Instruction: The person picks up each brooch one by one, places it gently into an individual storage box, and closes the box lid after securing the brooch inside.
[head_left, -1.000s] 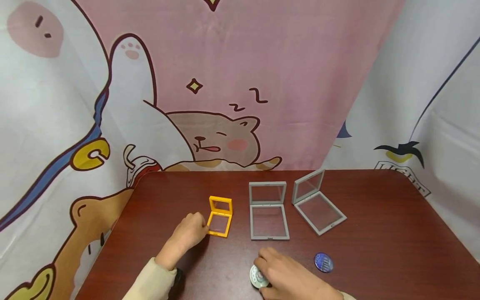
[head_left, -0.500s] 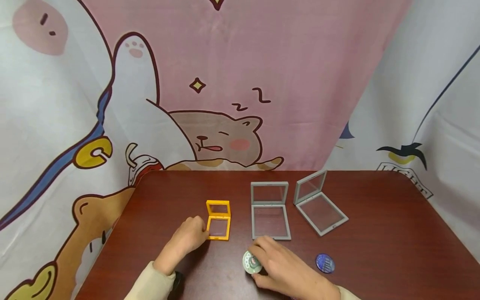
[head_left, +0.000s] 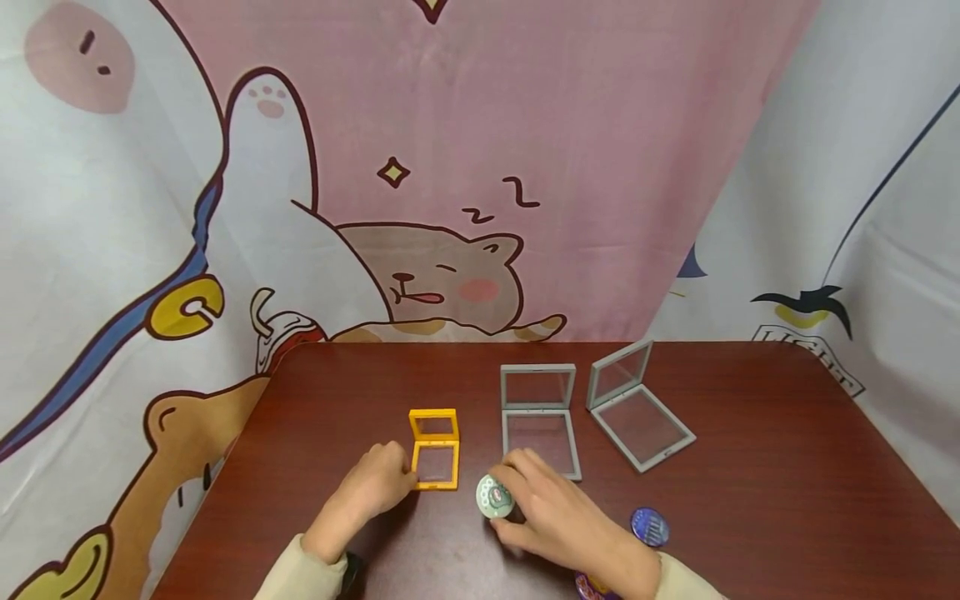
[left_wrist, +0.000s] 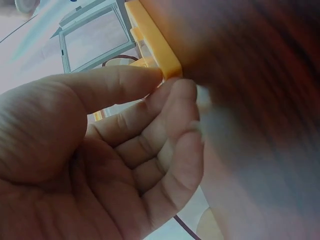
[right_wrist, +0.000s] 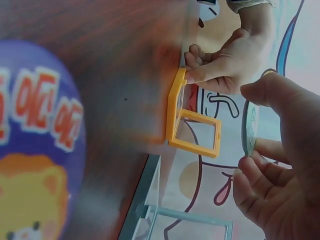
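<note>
A small yellow hinged display case (head_left: 435, 486) with clear windows stands with its lid raised, left of centre on the table. At its near left corner, my left hand (head_left: 375, 479) pinches the frame; the left wrist view has the thumb and fingertips meeting at the yellow edge (left_wrist: 157, 42). My right hand (head_left: 555, 517) holds a round pale green button badge (head_left: 492, 497) just right of the yellow case. Seen edge-on in the right wrist view, that badge (right_wrist: 248, 127) sits between thumb and fingers, apart from the case.
Two larger grey cases (head_left: 537, 409) (head_left: 617, 439) stand with lids raised at centre and right. A blue round badge (head_left: 649, 527) lies to the right. Partly under the right forearm is a purple badge (head_left: 591, 588). A cartoon cloth hangs behind the brown table (head_left: 787, 467).
The yellow case has slid toward me and turned straighter under my left hand. My right hand has carried the green badge forward and left, closer to it. The purple badge has come into view.
</note>
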